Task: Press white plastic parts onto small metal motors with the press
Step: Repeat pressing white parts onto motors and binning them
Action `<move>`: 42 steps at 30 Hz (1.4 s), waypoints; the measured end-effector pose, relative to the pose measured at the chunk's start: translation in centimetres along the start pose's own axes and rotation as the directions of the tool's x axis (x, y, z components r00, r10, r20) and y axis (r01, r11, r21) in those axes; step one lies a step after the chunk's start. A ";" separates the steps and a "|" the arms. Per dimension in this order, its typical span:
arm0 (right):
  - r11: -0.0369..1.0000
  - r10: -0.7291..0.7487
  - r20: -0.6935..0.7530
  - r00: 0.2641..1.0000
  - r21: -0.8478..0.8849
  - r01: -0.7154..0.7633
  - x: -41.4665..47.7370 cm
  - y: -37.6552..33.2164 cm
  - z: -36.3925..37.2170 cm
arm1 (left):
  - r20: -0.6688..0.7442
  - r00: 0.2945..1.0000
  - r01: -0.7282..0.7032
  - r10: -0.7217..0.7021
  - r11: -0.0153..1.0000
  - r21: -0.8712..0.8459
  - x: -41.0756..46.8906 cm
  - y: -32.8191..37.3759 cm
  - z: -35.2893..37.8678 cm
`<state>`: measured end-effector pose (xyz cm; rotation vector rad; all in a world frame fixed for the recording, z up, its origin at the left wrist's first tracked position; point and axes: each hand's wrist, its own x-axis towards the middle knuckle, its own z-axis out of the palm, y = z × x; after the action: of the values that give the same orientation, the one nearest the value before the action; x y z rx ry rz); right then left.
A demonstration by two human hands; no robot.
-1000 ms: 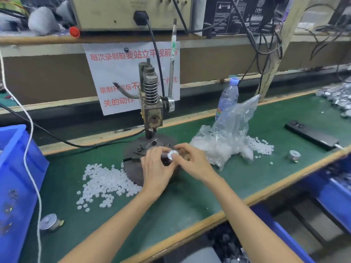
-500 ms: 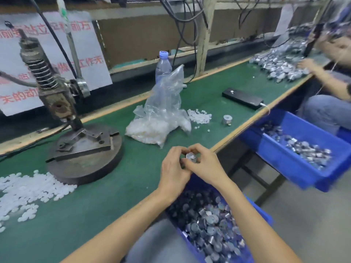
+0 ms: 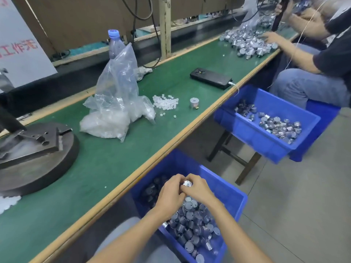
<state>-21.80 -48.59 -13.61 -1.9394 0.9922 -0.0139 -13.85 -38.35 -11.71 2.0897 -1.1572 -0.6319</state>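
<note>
Head view: a small metal motor (image 3: pixel 187 184) is pinched between the curled fingertips of both hands. The left hand (image 3: pixel 170 192) and right hand (image 3: pixel 198 188) meet around it, just above a blue bin (image 3: pixel 230 196) heaped with more motors. That bin sits below the front edge of the green table (image 3: pixel 114 168). On the table to the left, well apart from the hands, stands the round press base (image 3: pixel 38 154). Past it slumps a clear bag (image 3: pixel 115 114) of white plastic parts, with a water bottle (image 3: pixel 114 44) behind it and loose white parts (image 3: pixel 165 102) just beside it. Further right lie a lone motor (image 3: pixel 194 103) and a black phone (image 3: pixel 210 78). A second blue bin (image 3: pixel 266 135) stands near another seated person (image 3: pixel 322 59), who is handling a pile of motors (image 3: pixel 248 44).
</note>
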 end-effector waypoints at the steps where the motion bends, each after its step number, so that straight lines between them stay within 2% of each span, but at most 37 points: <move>1: 0.999 0.020 0.006 1.000 -0.028 -0.020 0.4 0.8 0.3 | 0.039 0.999 -0.006 0.005 0.999 0.032 0.1 -0.3 0.2; 4: 0.981 0.089 0.056 0.994 -0.175 -0.078 1.3 3.6 1.7 | 0.078 0.997 -0.003 -0.007 0.992 0.126 0.3 -1.1 0.6; 7: 0.930 0.164 0.105 0.981 -0.347 -0.118 1.6 6.1 3.8 | 0.083 0.996 0.014 -0.025 0.991 0.130 -0.1 -1.7 0.8; 9: 0.911 0.177 0.103 0.979 -0.392 -0.123 1.7 7.0 4.8 | 0.090 0.996 0.014 -0.024 0.993 0.117 -0.5 -2.2 0.6; 15: 0.930 0.150 0.056 0.987 -0.347 -0.122 2.7 7.5 4.9 | 0.053 0.998 0.038 -0.044 0.992 0.121 -1.5 -3.6 -1.0; 20: 0.948 0.012 -0.063 0.998 -0.318 -0.031 3.5 5.1 3.5 | -0.019 0.999 0.040 -0.039 0.998 0.052 -1.4 -2.7 -2.8; 24: 0.988 -0.108 -0.220 0.970 -0.134 0.080 2.5 0.3 2.1 | -0.080 0.996 -0.028 0.029 0.999 0.015 -1.6 -1.2 -4.3; 27: 0.969 -0.226 -0.416 0.881 -0.007 0.246 1.3 -3.5 0.1 | -0.134 0.987 -0.092 0.085 0.995 -0.048 -1.5 0.6 -5.8; 29: 0.917 -0.329 -0.554 0.765 0.006 0.399 0.7 -6.7 -1.5 | -0.176 0.978 -0.133 0.115 0.987 -0.093 -1.5 2.1 -7.4; 31: 0.843 -0.439 -0.604 0.665 -0.020 0.537 0.5 -10.5 -2.7 | -0.248 0.957 -0.183 0.152 0.977 -0.109 -1.6 3.5 -9.6; 34: 0.751 -0.552 -0.562 0.616 -0.014 0.660 1.2 -16.9 -2.6 | -0.398 0.901 -0.229 0.173 0.969 -0.097 -2.1 4.4 -14.4; 37: 0.639 -0.668 -0.488 0.562 0.010 0.769 1.4 -23.4 -0.2 | -0.529 0.839 -0.177 0.126 0.983 -0.046 -3.5 3.3 -20.1; 42: 0.393 -0.831 -0.405 0.381 0.059 0.918 -0.7 -33.2 6.2 | -0.712 0.702 -0.042 0.032 0.999 0.003 -8.4 0.7 -29.2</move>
<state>1.07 -35.47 7.52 -1.9959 -0.0450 -1.0808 1.40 -22.24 9.01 1.9937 -0.7199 0.2165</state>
